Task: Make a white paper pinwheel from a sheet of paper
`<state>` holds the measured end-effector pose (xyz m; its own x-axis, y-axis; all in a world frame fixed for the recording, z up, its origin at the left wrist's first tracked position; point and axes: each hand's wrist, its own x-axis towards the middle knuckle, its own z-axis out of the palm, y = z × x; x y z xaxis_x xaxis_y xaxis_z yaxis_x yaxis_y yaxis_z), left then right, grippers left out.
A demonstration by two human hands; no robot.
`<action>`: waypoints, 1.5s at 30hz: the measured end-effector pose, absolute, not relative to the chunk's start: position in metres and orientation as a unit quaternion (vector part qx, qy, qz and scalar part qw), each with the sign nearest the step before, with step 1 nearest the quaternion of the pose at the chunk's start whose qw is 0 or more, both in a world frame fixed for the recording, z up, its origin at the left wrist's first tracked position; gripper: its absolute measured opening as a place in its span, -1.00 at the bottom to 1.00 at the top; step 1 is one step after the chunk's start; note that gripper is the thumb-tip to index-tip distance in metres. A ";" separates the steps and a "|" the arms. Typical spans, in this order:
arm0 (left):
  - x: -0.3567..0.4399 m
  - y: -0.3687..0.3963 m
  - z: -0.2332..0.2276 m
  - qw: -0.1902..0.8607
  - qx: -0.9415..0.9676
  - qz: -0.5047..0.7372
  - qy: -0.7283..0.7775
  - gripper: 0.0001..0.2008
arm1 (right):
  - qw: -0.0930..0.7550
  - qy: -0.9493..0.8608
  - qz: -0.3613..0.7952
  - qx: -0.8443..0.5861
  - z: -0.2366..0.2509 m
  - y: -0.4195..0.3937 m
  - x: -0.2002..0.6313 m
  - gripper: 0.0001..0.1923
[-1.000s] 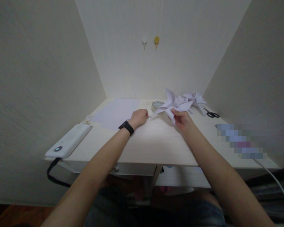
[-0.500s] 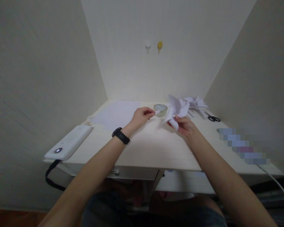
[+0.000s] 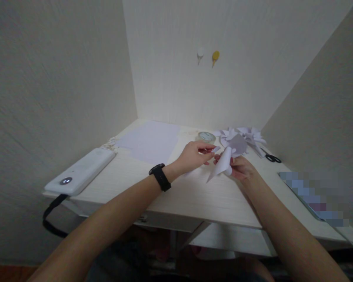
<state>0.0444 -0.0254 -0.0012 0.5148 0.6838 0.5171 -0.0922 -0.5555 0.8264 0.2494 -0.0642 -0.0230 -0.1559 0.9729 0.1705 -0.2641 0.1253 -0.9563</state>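
My right hand point(image 3: 243, 167) grips a white paper pinwheel point(image 3: 223, 161) with curled blades, tilted above the desk. Between the thumb and fingers of my left hand point(image 3: 194, 157) is a small white paper strip point(image 3: 215, 149), close to the pinwheel's left side. A black watch sits on the left wrist. Whether the strip touches the pinwheel I cannot tell. Just behind my left hand lies a roll of clear tape point(image 3: 206, 136). More folded paper pinwheels point(image 3: 251, 136) are heaped at the back right, partly hidden by the held one.
White paper sheets point(image 3: 153, 139) lie at the back left. A white device point(image 3: 80, 172) with a black strap rests on the left edge. Black-handled scissors point(image 3: 273, 158) and a pixelated flat device point(image 3: 312, 199) with a cable are on the right. Wall hooks point(image 3: 215, 55) hang above.
My left hand has moved right with the paper strip, up to the pinwheel. The pinwheel has turned in my right hand, and the view has shifted slightly.
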 end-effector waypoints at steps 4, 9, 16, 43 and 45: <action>0.043 -0.029 -0.002 0.224 0.824 0.492 0.169 -0.82 | 0.547 -0.485 0.597 -0.330 -0.025 -0.064 0.252 -0.65; 0.042 -0.036 -0.004 0.150 0.845 0.495 0.137 -0.79 | 0.544 -0.498 0.588 -0.332 -0.025 -0.065 0.253 -0.65; 0.043 -0.039 -0.003 0.155 0.831 0.516 0.136 -0.80 | 0.549 -0.507 0.563 -0.353 -0.023 -0.067 0.254 -0.64; 0.048 -0.054 0.004 0.413 0.738 0.527 0.085 -0.81 | 0.585 -0.495 0.537 -0.353 -0.017 -0.071 0.246 -0.63; 0.048 -0.054 0.004 0.423 0.734 0.524 0.091 -0.82 | 0.581 -0.502 0.540 -0.346 -0.019 -0.070 0.248 -0.62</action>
